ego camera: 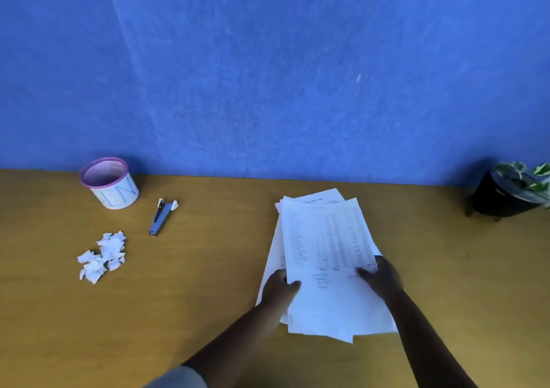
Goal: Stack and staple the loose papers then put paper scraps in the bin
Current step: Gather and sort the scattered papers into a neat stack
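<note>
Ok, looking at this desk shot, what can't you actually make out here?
All in the head view:
- Papers: print too small and blurred to read; the sheet count is hidden by overlap.
- Sheets' lower edges: partly covered by the left hand and right hand.
- Bin: its inside is hidden by the rim angle.
- Stapler: too small to see any staples.
- Plant: cut off by the right edge.

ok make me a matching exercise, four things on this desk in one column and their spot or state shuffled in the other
Things:
1. stapler
2. paper scraps
3. bin
4. loose papers

Places or states:
A. held at both side edges by the left hand and right hand
B. by the blue wall, far left
C. small heap in front of the bin
D. lying between the bin and the papers

Pairs: 1-D, 2-C, 3-B, 4-A
</note>
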A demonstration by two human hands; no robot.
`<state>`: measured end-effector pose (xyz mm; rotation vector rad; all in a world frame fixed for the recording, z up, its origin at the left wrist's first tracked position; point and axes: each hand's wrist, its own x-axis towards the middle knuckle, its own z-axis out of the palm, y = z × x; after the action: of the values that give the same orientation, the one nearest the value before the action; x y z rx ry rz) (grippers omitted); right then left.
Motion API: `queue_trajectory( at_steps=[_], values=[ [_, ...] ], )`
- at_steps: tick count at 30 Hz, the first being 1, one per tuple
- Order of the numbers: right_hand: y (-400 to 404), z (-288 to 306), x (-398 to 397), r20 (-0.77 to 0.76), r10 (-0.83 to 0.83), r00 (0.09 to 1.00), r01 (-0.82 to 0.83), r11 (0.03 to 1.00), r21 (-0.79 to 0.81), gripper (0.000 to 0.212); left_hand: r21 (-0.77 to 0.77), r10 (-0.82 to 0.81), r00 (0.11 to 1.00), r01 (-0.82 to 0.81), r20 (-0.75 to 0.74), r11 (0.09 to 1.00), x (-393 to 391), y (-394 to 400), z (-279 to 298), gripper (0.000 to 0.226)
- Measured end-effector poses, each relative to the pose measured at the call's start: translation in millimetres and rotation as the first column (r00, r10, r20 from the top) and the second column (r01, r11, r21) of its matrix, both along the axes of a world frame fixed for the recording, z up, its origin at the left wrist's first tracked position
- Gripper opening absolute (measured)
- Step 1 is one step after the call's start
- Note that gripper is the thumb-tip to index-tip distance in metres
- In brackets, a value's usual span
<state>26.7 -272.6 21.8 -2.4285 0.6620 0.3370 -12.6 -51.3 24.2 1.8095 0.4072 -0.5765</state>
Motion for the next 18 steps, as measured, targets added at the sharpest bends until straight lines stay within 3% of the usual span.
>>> queue_trajectory(
  at_steps=[3,8,18],
  values=[
    [-0.5,-3.2,-3.0,-0.022,-0.059,0.998,0.056,0.991,-0.119,0.071,0.065,0.056,0.998,-0.057,0.019,0.996,2.1,-5.6,-1.1,0.031],
    [3.6,-7.2,-2.9,-0.061,-0.039,0.997,0.025,0.976,-0.214,0.095,-0.008,0.06,0.998,-0.06,-0.033,0.998,1.6,-9.5,-1.4,0.029],
    [-14.9,-8.8,19.1,-0.116,-0.039,0.992,0.02,0.986,-0.164,0.091,-0.231,0.167,0.964,-0.214,-0.207,0.949,6.3,-14.1,17.2,0.025]
  ],
)
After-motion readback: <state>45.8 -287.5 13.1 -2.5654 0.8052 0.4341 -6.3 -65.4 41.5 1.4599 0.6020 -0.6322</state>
